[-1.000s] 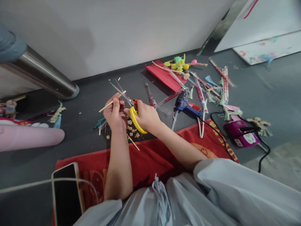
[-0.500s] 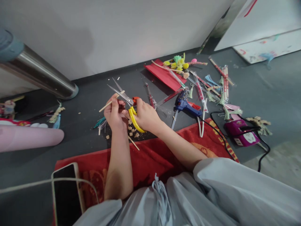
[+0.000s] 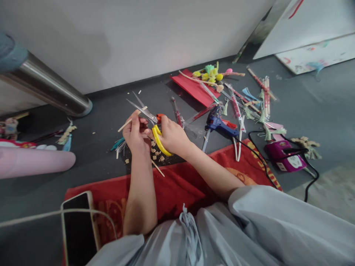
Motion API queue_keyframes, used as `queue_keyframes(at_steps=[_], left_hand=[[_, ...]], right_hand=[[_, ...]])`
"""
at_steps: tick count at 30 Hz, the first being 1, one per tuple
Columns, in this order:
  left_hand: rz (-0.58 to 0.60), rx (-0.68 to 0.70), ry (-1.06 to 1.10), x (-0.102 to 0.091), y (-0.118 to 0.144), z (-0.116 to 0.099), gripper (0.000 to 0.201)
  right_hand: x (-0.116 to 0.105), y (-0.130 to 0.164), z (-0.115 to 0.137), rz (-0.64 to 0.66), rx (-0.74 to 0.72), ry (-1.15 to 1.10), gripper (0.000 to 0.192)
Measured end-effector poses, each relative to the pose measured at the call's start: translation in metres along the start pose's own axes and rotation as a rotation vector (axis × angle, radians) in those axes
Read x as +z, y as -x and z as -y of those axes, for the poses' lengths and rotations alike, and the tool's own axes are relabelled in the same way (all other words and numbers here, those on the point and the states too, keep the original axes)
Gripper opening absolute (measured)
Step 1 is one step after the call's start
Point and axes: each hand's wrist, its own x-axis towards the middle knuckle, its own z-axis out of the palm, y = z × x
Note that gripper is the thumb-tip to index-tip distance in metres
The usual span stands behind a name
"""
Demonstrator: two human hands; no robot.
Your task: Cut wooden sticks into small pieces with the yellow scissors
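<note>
Lying nearest, a phone [image 3: 79,225] rests on the red mat [image 3: 177,184]. Beyond the mat's far edge, above the grey floor [image 3: 105,111], the left hand [image 3: 136,135] pinches a thin wooden stick [image 3: 132,119], while the right hand [image 3: 172,136] grips yellow-handled scissors [image 3: 152,125], blades parted around the stick. Wood chips [image 3: 156,154] lie beneath. Farther right sits a blue glue gun [image 3: 219,123].

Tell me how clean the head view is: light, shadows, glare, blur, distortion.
Head view: soft, even light; a faint shadow on the wall; a bright sheen along the metal pole; left hand, right hand and scissors fairly sharp; wide-angle bending at the edges.
</note>
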Motion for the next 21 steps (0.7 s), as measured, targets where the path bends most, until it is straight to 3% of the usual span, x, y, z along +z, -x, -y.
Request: queue_keyframes(at_steps=[12,21], left_hand=[[-0.027,-0.019,-0.004,0.0002,-0.0012,-0.0042,0.028],[0.048,0.02,0.03,0.0009,0.0007,-0.008,0.03]], right_hand=[[-0.0009,0.0014,-0.0003,0.012,0.011,0.037,0.069],[-0.0015,0.0006,-0.0034,-0.042,-0.062,0.015,0.072]])
